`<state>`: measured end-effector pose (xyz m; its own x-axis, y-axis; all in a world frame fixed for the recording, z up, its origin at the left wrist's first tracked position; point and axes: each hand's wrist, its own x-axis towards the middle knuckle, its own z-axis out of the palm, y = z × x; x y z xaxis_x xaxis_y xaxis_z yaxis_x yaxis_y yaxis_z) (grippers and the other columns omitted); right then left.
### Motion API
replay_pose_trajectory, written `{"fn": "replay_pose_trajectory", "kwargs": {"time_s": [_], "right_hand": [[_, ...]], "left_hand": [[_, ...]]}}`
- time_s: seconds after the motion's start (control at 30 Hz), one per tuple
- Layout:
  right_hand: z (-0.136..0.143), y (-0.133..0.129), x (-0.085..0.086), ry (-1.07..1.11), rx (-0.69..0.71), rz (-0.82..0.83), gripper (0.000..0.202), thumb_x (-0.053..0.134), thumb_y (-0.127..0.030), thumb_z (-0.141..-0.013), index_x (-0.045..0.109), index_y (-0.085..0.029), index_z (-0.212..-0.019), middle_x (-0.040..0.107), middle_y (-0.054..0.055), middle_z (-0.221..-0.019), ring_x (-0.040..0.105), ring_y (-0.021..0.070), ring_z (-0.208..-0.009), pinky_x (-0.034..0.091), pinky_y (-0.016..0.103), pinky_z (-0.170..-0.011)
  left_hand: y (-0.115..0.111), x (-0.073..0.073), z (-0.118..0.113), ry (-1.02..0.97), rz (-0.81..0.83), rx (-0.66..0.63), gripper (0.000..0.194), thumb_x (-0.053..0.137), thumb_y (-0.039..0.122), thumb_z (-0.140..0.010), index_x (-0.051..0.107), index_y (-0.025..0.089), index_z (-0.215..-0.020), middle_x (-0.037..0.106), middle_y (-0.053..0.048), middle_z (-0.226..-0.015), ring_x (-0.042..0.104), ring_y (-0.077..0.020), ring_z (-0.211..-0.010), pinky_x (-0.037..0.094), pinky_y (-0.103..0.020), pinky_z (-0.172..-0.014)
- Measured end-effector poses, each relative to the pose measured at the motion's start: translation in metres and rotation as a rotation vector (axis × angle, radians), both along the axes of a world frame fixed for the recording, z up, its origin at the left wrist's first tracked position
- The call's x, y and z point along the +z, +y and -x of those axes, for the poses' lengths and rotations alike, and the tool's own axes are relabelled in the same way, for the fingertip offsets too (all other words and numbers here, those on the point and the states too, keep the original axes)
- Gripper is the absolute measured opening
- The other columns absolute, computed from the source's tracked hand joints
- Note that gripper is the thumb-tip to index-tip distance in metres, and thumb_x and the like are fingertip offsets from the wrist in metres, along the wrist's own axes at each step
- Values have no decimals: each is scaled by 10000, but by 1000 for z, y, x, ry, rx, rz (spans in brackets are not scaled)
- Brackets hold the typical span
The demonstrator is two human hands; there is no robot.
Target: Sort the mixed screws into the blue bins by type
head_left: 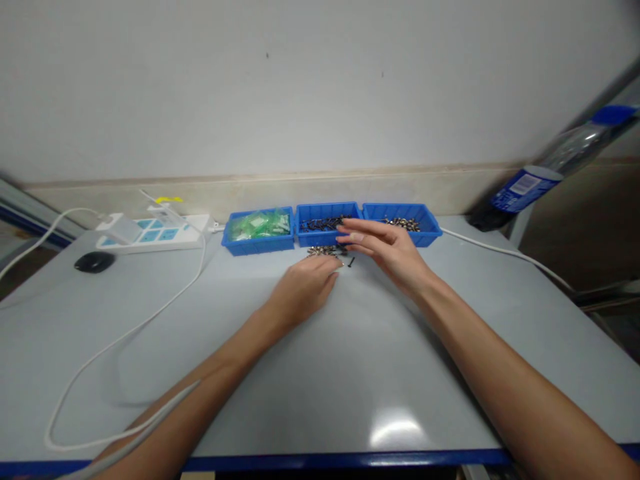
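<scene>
"Near the table's (360,373) far edge?"
"Screws (323,251), before the middle blue bin (315,239). My right hand (395,250) is spread beside them; the grip of my left hand (305,287), I can't tell."

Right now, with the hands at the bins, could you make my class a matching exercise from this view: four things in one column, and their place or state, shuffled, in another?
Column one
1. Left blue bin
2. Middle blue bin
3. Single dark screw
4. Plastic bottle

Column two
A. Contains many dark screws
B. At the far right of the view, with a blue cap
C. On the tabletop, just beside the left hand
D. Contains green plastic packaging

Pairs: 1-D, 2-A, 3-C, 4-B
</scene>
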<state>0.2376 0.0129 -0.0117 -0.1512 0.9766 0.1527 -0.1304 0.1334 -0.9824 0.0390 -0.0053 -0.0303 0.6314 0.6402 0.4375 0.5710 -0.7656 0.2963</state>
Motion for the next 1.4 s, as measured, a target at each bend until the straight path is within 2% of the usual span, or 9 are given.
{"fn": "replay_pose_trajectory", "kwargs": {"time_s": [0.1,0.23,0.5,0.57,0.7,0.83,1.03,1.13,1.4], "right_hand": [[1,5,-1,34,-13,-6,482,807,-345,-761,696,-298,-1228,720,56,-1253,707,257,-1099,541,431,-987],[-6,3,-6,37,-35,33,462,797,-351,-772,693,-270,-1214,744,75,-1191,736,241,-990,575,406,-903],[-12,-3,-9,28,-39,83,430,807,-372,-758,716,-238,-1156,767,90,-1115,738,215,-889,575,364,-827],[-12,-3,-9,28,-32,80,418,802,-372,-764,720,-229,-1148,769,91,-1106,738,211,-883,574,352,-811],[-14,-4,-10,-15,-23,60,367,788,-389,-773,742,-210,-1090,782,92,-1048,739,208,-847,572,343,-785],[-14,-5,-9,-157,-35,11,286,784,-382,-770,771,-188,-980,787,74,-882,726,195,-767,565,330,-756],[-8,-14,-9,-301,166,-50,269,760,-356,-795,786,-186,-1002,780,60,-854,715,190,-784,551,324,-773],[-3,-18,-10,-308,232,-46,289,757,-357,-799,786,-187,-1031,785,66,-871,719,193,-787,551,328,-768],[4,-19,-9,-179,242,87,285,842,-337,-700,786,-182,-932,794,69,-846,753,197,-807,588,341,-824]], "left_hand": [[1,-8,-12,222,-99,-138,355,433,53,-947,585,91,-1266,634,-179,-1330,580,-291,-1273,487,-452,-1061],[4,-17,-22,310,-122,-168,396,428,67,-960,539,68,-1340,600,-197,-1378,543,-285,-1323,478,-435,-1063],[0,0,-8,400,-40,-98,226,468,55,-943,686,112,-923,725,-104,-927,698,-238,-887,562,-344,-801],[-2,-1,-2,322,-23,-67,248,465,36,-928,691,133,-904,726,-80,-892,696,-215,-842,559,-317,-775],[0,-8,7,-14,-10,-26,276,506,11,-896,692,167,-1025,745,-66,-1036,711,-185,-938,567,-301,-858],[1,0,13,-298,37,29,304,616,-15,-803,686,165,-1039,746,-49,-973,719,-163,-862,584,-284,-844],[0,9,17,-598,401,72,335,710,85,-763,601,163,-1069,697,-28,-897,729,-141,-786,632,-239,-740],[0,8,16,-660,465,74,401,738,116,-747,570,180,-1105,668,-5,-872,720,-124,-759,635,-211,-693],[-2,10,17,-604,383,31,488,727,72,-739,526,195,-1167,678,9,-876,718,-103,-751,636,-193,-731]]}}
